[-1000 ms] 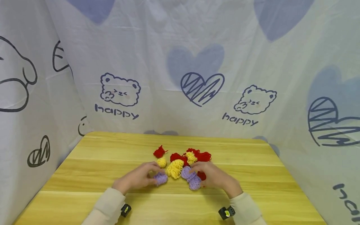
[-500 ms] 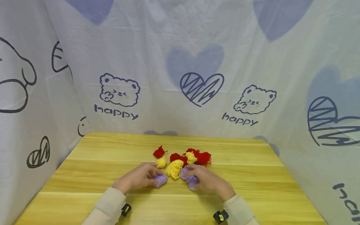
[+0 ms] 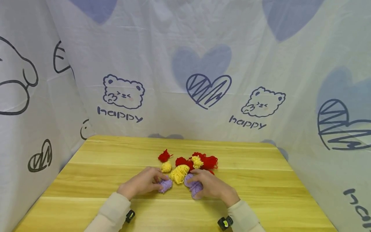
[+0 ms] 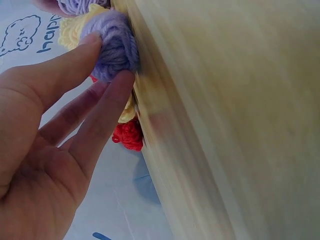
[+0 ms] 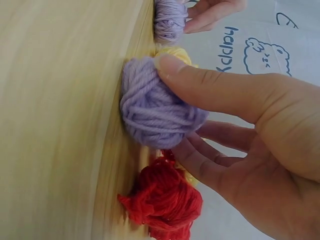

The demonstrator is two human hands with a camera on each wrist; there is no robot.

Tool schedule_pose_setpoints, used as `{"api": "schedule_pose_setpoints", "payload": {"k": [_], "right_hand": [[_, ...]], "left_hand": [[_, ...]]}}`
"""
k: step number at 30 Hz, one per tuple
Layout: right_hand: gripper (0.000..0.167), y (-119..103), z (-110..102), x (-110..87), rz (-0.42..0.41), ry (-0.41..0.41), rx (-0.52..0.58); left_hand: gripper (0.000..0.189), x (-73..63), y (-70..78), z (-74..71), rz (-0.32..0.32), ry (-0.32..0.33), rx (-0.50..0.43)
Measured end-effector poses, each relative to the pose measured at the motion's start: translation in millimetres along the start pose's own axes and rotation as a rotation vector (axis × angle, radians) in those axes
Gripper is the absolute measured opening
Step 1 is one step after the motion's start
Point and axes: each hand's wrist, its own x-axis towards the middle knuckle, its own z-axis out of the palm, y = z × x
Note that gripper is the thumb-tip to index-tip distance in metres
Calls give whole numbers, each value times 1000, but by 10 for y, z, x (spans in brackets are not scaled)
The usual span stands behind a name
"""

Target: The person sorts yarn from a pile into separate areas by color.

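Note:
A small purple yarn ball lies on the table, and my left hand pinches it between thumb and fingertips. To the right, my right hand has its thumb and fingers around a purple yarn ball, seen closely in the right wrist view. In the head view this purple yarn looks like two lumps, partly covered by the fingers. Between the hands sits a yellow yarn bundle. Just beyond the left fingers is a round yellow yarn ball.
Behind these lie a small red yarn ball, red yarn bundles and a yellow yarn piece. Another red yarn ball is beside the right hand. The wooden table meets a printed cloth backdrop.
My right hand has moved left and closed in on the purple yarn, shifting it slightly left and nearer me. My left hand has stayed at its purple ball.

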Motion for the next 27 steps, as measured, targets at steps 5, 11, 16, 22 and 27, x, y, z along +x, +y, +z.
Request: {"api": "schedule_pose_setpoints", "payload": {"k": [5,11,16,22,27], "right_hand": [[49,8,1,13,-5,-8,19],[48,27,14,11,4,-4,39],[46,47,36,15,-3,14,26],[46,28,29,2,-5,30,-4],[45,6,11,-18,22,33,18]], "left_hand": [[32,4,-3,2,10,4,18],[32,6,2,9,26,14,27],[32,12,13,18,15,18,26],[31,18,15,27,14,26,38],[30,14,23,25,8,28,34]]}}
